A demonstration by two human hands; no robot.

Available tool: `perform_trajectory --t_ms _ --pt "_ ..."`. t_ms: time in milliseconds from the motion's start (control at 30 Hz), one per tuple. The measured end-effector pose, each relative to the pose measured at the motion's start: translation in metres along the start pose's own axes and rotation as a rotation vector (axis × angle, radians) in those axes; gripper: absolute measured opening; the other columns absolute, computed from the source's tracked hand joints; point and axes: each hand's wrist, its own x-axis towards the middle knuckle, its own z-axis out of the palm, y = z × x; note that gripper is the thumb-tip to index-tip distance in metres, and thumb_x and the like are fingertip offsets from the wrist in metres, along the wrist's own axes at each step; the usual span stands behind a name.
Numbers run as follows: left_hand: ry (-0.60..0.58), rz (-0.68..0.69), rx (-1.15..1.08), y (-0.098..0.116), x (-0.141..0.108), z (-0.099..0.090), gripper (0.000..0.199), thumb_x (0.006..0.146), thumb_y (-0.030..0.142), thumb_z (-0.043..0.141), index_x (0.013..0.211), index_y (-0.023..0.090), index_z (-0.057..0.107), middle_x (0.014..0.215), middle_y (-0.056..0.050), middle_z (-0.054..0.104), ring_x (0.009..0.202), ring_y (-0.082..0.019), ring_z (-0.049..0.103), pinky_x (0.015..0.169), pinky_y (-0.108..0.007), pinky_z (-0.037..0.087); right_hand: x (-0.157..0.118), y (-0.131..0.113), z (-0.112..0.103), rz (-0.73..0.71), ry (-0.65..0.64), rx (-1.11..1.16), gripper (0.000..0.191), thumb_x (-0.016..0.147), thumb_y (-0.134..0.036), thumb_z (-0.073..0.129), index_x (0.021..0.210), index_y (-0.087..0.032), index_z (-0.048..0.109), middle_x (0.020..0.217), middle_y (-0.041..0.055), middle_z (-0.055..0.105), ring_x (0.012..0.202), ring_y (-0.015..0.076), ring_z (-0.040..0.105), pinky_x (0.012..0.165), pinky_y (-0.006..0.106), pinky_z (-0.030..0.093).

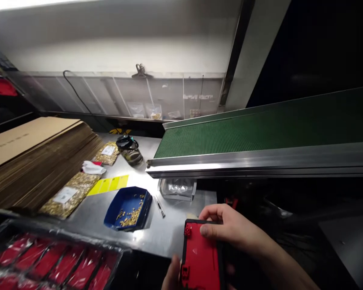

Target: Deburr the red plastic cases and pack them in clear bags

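Observation:
A flat red part with a black rim [201, 255] is held up at the bottom centre, in front of the metal table. My right hand [226, 225] grips its upper right edge, thumb on the red face. On its lower left side, my left hand [172, 276] shows mostly a thumb, pressed against the edge; the rest is cut off by the frame. Beyond the part, a blue tray [121, 205] with small brass pieces sits on the table, and a thin screwdriver [159, 206] lies beside it.
A green conveyor belt [205, 137] slopes up to the right. Stacked cardboard [42, 157] fills the left. A plastic-lined box [121, 251] holds several red parts. Bags of brass pieces [81, 185], a clear bin [178, 197] and a dark device [127, 143] rest on the table.

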Motion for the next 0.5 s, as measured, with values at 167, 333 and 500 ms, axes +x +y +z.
perform_trajectory --t_ms 167,333,500 --pt "-0.002 -0.083 -0.029 -0.025 -0.014 -0.011 0.102 0.083 0.088 0.048 0.139 0.003 0.061 0.121 -0.026 0.073 0.114 -0.039 0.069 0.107 -0.050 0.044 0.002 0.044 0.005 -0.026 -0.060 0.129 0.057 0.092 -0.068 0.062 0.098 -0.012 0.069 0.078 0.0024 0.063 0.067 0.0106 0.054 0.062 0.022 0.040" --pt "-0.010 -0.103 -0.065 -0.033 -0.011 -0.016 0.105 0.084 0.085 0.050 0.139 -0.004 0.059 0.117 -0.026 0.074 0.104 -0.028 0.073 0.097 -0.033 0.049 -0.005 0.057 0.003 -0.005 -0.035 0.188 0.055 0.094 -0.068 0.058 0.100 -0.013 0.068 0.076 0.0011 0.063 0.065 0.0102 0.055 0.058 0.020 0.041" --pt "-0.034 -0.150 -0.037 -0.032 -0.006 -0.013 0.099 0.082 0.087 0.050 0.136 0.006 0.064 0.121 -0.023 0.073 0.122 -0.041 0.065 0.106 -0.048 0.045 -0.011 0.053 0.000 -0.026 0.007 0.180 0.054 0.094 -0.068 0.060 0.098 -0.015 0.068 0.076 0.0010 0.064 0.062 0.0112 0.058 0.054 0.021 0.043"
